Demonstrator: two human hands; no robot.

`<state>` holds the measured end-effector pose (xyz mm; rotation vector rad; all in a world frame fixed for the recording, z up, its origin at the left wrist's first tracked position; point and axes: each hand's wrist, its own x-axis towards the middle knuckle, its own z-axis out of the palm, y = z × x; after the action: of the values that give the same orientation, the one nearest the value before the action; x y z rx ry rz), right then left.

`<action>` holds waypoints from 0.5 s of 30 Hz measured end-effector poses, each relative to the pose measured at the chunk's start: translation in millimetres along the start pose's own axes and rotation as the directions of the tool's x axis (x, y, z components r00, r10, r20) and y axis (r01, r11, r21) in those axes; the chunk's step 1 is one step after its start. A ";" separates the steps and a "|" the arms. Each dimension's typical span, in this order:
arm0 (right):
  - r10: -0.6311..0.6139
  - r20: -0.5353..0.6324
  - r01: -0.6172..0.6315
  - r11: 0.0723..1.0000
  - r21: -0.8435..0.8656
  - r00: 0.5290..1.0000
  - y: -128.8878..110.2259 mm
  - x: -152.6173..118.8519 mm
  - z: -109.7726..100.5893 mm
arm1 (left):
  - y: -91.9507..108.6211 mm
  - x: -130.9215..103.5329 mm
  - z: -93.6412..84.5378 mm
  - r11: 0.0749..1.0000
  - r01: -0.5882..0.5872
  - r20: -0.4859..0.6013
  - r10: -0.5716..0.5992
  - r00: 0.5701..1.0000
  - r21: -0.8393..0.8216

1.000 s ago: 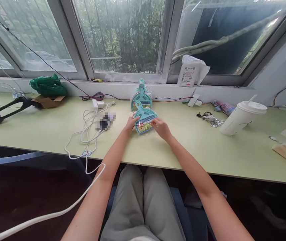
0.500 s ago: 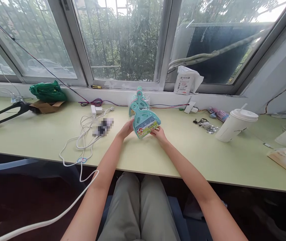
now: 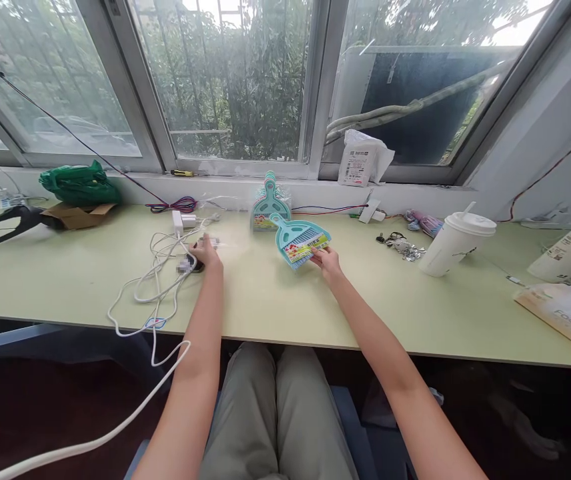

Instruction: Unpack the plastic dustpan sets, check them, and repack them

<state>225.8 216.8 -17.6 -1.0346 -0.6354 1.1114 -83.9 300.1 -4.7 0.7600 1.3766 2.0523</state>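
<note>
Right hand (image 3: pixel 327 261) holding teal dustpan (image 3: pixel 299 237), left hand (image 3: pixel 206 253) by white cables (image 3: pixel 158 267)

Keys (image 3: pixel 408 250) lie near a lidded cup (image 3: pixel 453 247) — green bag (image 3: pixel 80 183) by carton (image 3: pixel 78 215).

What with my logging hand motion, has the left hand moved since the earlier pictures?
Yes, the left hand has moved left, away from the stack of dustpans.

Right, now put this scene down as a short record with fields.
left hand: on a blurred dark object near the white cables; grip unclear
left hand position: left of the dustpan
right hand: holds the teal dustpan by its labelled lower part
behind: similar dustpans, stacked
far left: green bag on an open cardboard box
right: keys, lidded cup
</note>
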 end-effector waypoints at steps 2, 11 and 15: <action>0.042 -0.076 -0.038 0.998 0.053 0.996 2.5 4.5 -5.2 | 7.0 -8.5 -2.3 0.966 -0.127 -0.163 0.166 0.972 0.227; 0.042 -0.052 -0.038 0.996 0.084 0.998 5.9 7.3 -5.7 | 37.4 -66.9 4.4 0.788 -0.552 0.346 0.455 0.820 0.273; -0.023 0.042 0.020 0.997 0.074 0.999 5.2 -0.4 2.8 | 8.8 -87.0 31.8 0.989 0.066 0.742 -0.141 0.656 0.130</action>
<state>221.2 217.8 -21.1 -0.9411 -0.6335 1.1327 -2.4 255.6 0.6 1.3455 0.9793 1.3077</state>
